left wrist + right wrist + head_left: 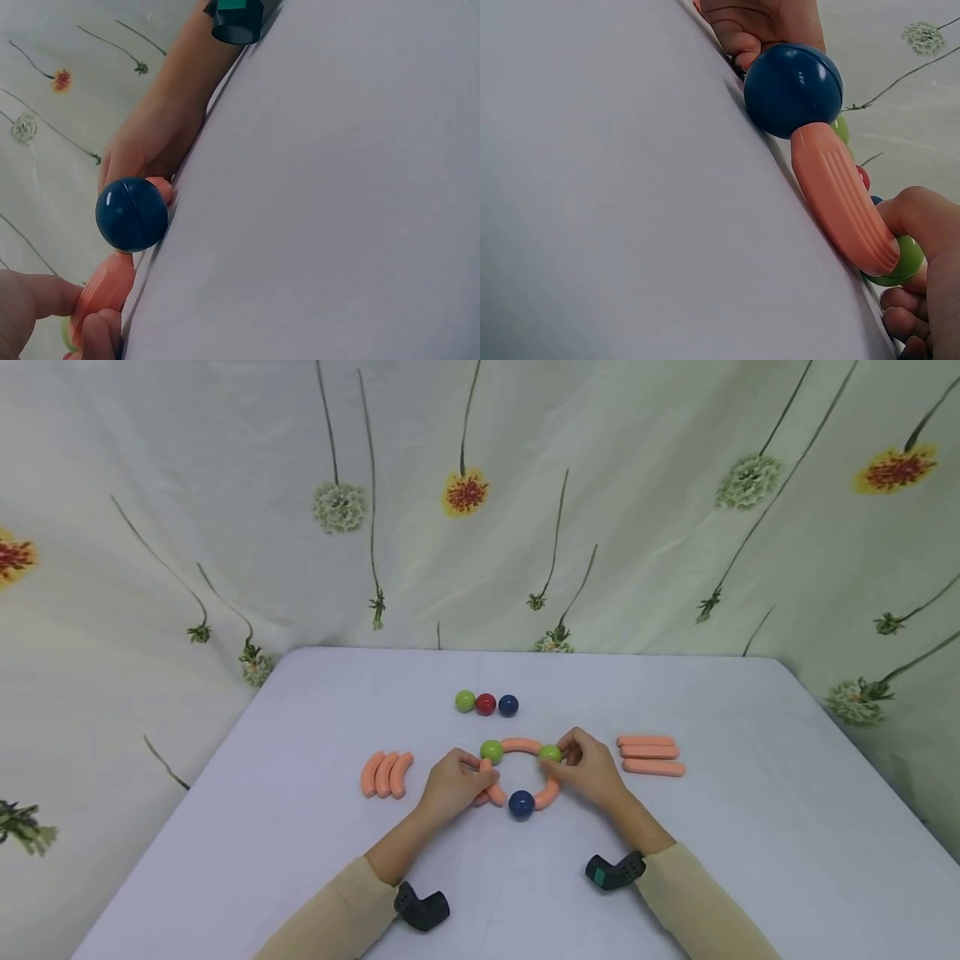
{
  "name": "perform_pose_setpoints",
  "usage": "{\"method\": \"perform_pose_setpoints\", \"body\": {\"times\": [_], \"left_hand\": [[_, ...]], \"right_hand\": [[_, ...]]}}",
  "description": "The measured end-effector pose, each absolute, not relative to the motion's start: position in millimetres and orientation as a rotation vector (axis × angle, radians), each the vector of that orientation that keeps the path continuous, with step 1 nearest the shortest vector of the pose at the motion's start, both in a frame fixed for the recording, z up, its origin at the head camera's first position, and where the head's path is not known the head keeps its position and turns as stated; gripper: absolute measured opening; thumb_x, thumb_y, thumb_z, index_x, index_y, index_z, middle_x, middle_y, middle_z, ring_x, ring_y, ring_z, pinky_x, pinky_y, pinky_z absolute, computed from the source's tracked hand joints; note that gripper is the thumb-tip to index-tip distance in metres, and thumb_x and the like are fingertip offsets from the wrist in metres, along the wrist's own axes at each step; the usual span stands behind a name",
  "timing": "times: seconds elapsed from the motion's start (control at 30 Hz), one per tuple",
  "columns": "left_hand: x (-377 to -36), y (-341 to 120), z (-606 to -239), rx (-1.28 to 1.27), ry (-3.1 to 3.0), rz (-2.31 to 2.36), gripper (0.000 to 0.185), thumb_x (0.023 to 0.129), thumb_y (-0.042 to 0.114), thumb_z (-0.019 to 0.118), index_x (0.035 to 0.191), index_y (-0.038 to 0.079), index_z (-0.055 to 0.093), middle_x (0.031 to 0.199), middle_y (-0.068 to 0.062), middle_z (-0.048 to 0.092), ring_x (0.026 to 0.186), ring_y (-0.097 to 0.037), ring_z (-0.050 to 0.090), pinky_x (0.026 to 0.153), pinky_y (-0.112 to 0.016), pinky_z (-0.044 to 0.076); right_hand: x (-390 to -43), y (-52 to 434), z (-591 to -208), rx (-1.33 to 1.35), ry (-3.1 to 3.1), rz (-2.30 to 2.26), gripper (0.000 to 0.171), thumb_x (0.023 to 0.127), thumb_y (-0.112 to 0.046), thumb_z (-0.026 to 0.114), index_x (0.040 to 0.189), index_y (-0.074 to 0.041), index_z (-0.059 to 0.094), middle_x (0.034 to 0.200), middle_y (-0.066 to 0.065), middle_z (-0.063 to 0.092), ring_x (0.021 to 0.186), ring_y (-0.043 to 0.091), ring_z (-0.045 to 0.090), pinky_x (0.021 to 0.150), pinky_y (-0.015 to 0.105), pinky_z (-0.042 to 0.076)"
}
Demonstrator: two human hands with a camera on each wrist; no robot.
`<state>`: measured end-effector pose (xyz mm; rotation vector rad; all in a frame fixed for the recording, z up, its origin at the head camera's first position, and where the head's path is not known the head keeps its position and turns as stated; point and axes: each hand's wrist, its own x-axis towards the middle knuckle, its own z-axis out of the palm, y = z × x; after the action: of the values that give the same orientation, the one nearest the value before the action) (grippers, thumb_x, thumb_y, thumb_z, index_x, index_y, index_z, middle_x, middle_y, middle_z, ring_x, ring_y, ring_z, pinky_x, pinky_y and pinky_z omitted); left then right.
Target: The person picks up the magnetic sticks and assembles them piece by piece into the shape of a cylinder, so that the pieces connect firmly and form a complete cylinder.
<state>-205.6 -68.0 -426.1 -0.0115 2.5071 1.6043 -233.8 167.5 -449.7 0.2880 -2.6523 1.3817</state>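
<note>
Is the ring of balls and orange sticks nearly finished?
Nearly. The ring already has two green balls and a blue ball linked by curved orange pieces. The left hand pinches the left curved piece and the right hand holds the right side. Unused: three loose balls, three curved pieces and three straight sticks.

My left hand (453, 785) covers the ring's (521, 777) left curved rod, so I can't tell its joint w/ the green ball (492, 751). Right hand (592, 770) hides part of the other green ball (550, 753). Left wrist view: my fingers (34, 296) cut off at the edge, rod (105, 291) partly covered. Right wrist view: fingers (922, 225) cropped, red ball (863, 177) only a sliver.
</note>
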Motion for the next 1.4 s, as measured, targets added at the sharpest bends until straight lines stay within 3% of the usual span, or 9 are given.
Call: {"method": "perform_pose_setpoints", "body": {"times": [0.5, 0.7, 0.97, 1.4], "left_hand": [[-203.1, -69.0, -431.4, 0.048, 2.62, 1.498, 0.028, 0.09, 0.023, 0.066, 0.104, 0.002, 0.054, 0.059, -0.002, 0.057, 0.048, -0.011, 0.052, 0.047, -0.024, 0.037], [-202.1, -68.7, -429.7, 0.068, 2.566, 1.551, 0.031, 0.092, 0.019, 0.064, 0.112, 0.002, 0.05, 0.059, -0.004, 0.057, 0.045, -0.011, 0.053, 0.045, -0.022, 0.039], [-201.3, -66.5, -431.9, 0.066, 2.468, 1.613, 0.023, 0.093, 0.013, 0.061, 0.106, 0.0, 0.048, 0.056, -0.003, 0.057, 0.041, -0.008, 0.052, 0.044, -0.019, 0.042], [-201.5, -67.2, -434.2, 0.091, 2.524, 1.568, 0.022, 0.094, 0.017, 0.059, 0.104, 0.0, 0.05, 0.057, -0.002, 0.056, 0.042, -0.008, 0.051, 0.045, -0.022, 0.042]], "right_hand": [[-233.6, 167.2, -448.8, 0.312, -2.649, 1.404, 0.028, 0.082, -0.022, 0.079, 0.094, -0.006, 0.059, 0.082, 0.003, 0.059, 0.07, 0.017, 0.048, 0.061, 0.028, 0.039], [-234.7, 167.4, -448.8, 0.325, -2.639, 1.397, 0.029, 0.082, -0.023, 0.079, 0.094, -0.006, 0.059, 0.082, 0.003, 0.059, 0.07, 0.017, 0.048, 0.06, 0.028, 0.039], [-233.9, 167.5, -450.0, 0.312, -2.648, 1.398, 0.029, 0.081, -0.023, 0.079, 0.094, -0.006, 0.06, 0.083, 0.003, 0.06, 0.07, 0.017, 0.048, 0.061, 0.027, 0.039], [-233.0, 167.2, -448.6, 0.317, -2.644, 1.409, 0.028, 0.081, -0.02, 0.079, 0.094, -0.006, 0.059, 0.083, 0.003, 0.06, 0.069, 0.017, 0.048, 0.06, 0.028, 0.039]]}}
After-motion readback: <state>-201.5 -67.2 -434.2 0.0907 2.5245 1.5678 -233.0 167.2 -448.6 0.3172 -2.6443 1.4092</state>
